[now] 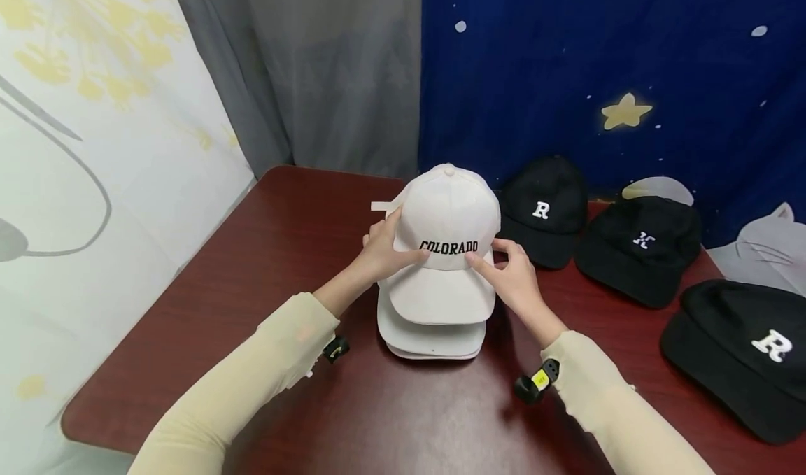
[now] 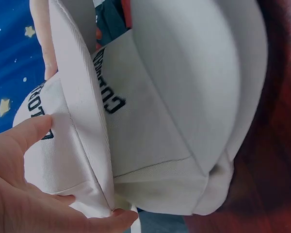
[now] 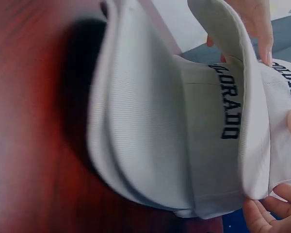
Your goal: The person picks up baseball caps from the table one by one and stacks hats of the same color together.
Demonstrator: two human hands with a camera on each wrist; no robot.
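Both hands hold a white baseball cap (image 1: 448,209) with COLORADO in black letters across its front. My left hand (image 1: 382,250) grips its left side, thumb on the front panel near the first letters. On the opposite side my right hand (image 1: 513,273) pinches it, thumb by the last letters. Directly under it sit more white caps (image 1: 431,341), stacked with their brims toward me. In the right wrist view a lower cap (image 3: 216,102) shows the same lettering, and the held cap's brim (image 3: 250,145) stands apart from the brims below.
Three black caps stand to the right: one with an R (image 1: 548,209) beside the white stack, another with a white emblem (image 1: 642,247), and a nearer one with an R (image 1: 743,356). The dark red table (image 1: 239,251) ends at curtains (image 1: 340,76) behind.
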